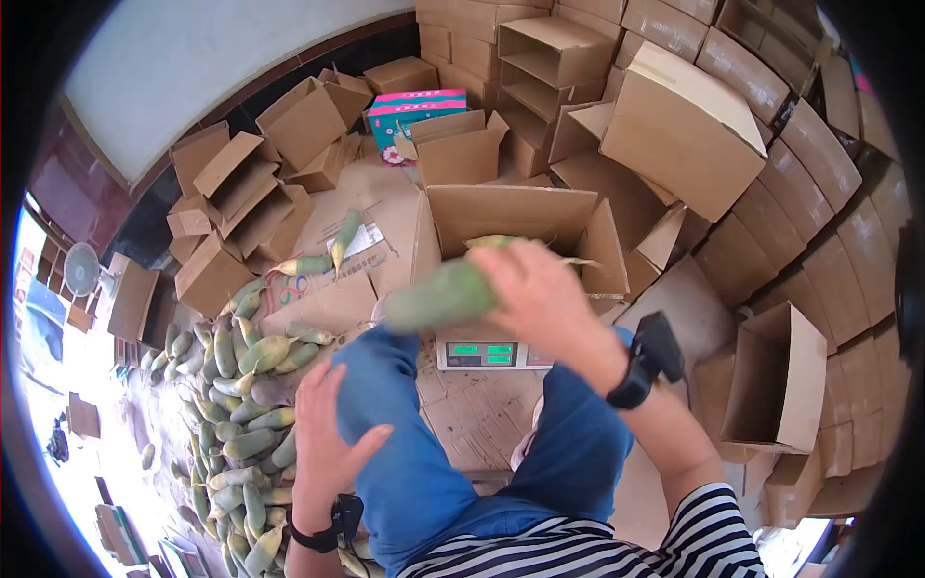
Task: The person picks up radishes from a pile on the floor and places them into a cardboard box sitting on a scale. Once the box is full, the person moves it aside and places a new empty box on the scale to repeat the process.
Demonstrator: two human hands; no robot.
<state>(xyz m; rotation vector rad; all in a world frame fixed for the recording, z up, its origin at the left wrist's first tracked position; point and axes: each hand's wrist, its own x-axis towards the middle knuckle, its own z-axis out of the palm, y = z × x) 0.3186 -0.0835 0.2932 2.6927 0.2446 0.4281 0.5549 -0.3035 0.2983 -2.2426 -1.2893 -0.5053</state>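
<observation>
Slippage could drop the long, thick green radish (434,299), since the right hand (540,294) grips only one end. The left hand (332,424) is empty, thumb spread wide, a heap of green-and-pale radishes (246,443) beside it. Beyond the right hand stands an open brown cardboard box (511,207).

Radishes (249,443) lay heaped left of the person's legs (385,414), a carton (520,210) stood before them just behind the scale display (485,354), and stacked boxes (788,175) lined the right.
</observation>
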